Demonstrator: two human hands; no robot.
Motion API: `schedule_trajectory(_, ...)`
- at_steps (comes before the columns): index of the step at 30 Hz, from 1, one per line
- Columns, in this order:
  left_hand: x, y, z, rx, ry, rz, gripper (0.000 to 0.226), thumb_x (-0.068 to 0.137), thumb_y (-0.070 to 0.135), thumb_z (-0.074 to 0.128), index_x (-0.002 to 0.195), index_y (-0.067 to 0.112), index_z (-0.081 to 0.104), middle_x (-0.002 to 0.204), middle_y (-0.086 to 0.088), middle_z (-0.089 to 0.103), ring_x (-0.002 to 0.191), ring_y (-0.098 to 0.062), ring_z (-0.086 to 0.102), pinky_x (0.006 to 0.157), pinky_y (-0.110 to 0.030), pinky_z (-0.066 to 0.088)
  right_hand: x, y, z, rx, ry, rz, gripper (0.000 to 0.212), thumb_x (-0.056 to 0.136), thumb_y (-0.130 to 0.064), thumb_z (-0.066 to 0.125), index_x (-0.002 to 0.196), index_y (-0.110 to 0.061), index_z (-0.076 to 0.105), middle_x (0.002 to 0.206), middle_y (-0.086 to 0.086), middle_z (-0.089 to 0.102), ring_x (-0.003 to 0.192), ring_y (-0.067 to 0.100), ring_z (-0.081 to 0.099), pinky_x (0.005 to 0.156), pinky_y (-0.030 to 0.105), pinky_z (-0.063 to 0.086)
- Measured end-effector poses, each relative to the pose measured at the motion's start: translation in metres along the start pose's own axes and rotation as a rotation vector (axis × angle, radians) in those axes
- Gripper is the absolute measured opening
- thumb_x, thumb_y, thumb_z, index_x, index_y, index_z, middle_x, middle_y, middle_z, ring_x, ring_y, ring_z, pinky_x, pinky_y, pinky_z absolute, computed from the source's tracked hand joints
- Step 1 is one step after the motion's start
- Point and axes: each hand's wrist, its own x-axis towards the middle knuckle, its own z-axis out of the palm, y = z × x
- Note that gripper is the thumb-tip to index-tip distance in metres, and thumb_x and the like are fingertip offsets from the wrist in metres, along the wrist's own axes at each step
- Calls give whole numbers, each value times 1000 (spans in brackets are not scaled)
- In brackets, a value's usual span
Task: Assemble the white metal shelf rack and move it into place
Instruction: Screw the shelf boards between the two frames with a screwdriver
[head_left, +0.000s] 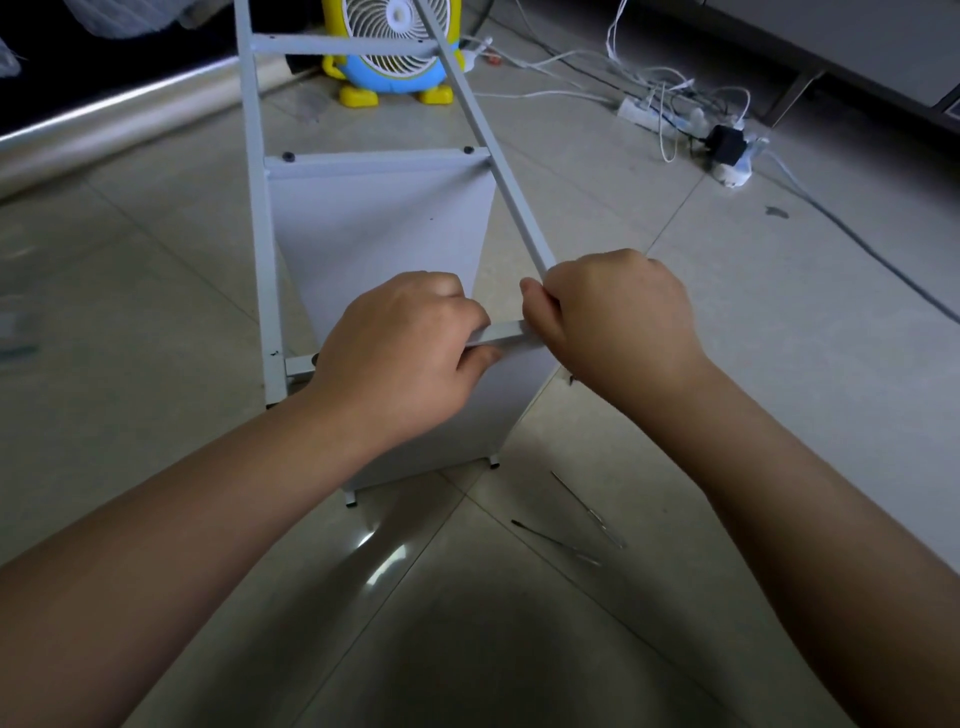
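The rack (260, 208) was metal under a smooth, matt white coat of paint, and its flat shelf panel (379, 223) had the same dull, even finish. The small screw heads (288, 156) on a crossbar looked matt black. The floor (727, 364) was pale tile, smooth and glossy, with bright glints on the near tiles. Beyond the rack, the fan (374, 73) was shiny yellow and blue plastic with a white plastic grille. At the far right, the cables (545, 95) had smooth white sheaths and the adapter (724, 140) was matt black plastic. Two thin tools (558, 543) at the near right had a metallic sheen.
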Motion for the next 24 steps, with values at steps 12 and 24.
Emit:
schedule_trajectory(12,0,-4,5,26,72,18,21,80,24,69,75,3,70,69,-8,57,63,-21,47,50,-17,16,-5,15,-7,226,49,40,61,86,-64,33,71,-9,55,60,2,51,54,18,47,54,28,39)
schedule_trajectory(24,1,-2,1,9,19,22,24,74,25,64,66,3,69,61,-9,58,55,-24,53,51,-10,16,7,29,-19,277,6,-501,19,76,-12,57,80,-1,73,70,12,69,59,20,62,61,22,42)
